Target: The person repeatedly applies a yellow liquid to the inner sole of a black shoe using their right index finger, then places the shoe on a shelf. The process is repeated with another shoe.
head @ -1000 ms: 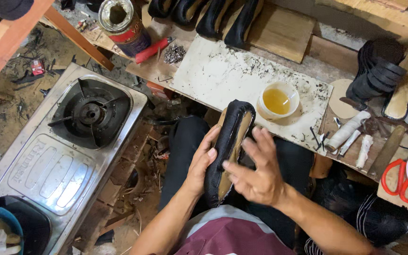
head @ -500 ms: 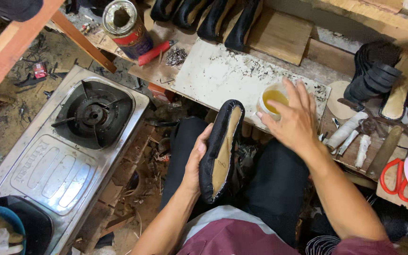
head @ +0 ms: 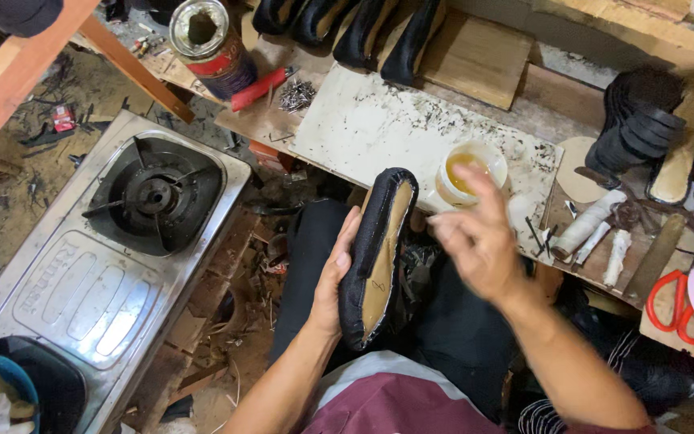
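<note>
Head view, looking down onto the lap. The left hand cradles a black shoe from its left side, grip wrapped round the edge, thumb lying along the upper. The shoe lies sole-up above the knees, toe pointing away from the body: a black fabric upper folded over the rim of a tan insole, with a small mark near the heel. The right hand hangs just right of the shoe, blurred, fingers loosely spread and holding nothing, apart from the shoe.

Surface: a pale, scuffed board flecked with dark specks. A white cup of yellowish glue stands at its near edge, just beyond the right hand. Behind lie a row of black shoes, a heap of nails, a red-handled tool and an open tin. To the right: a stack of black soles, white rolls and red scissors.

Room: a steel gas stove sits on the floor at left, among wood scraps and litter.
</note>
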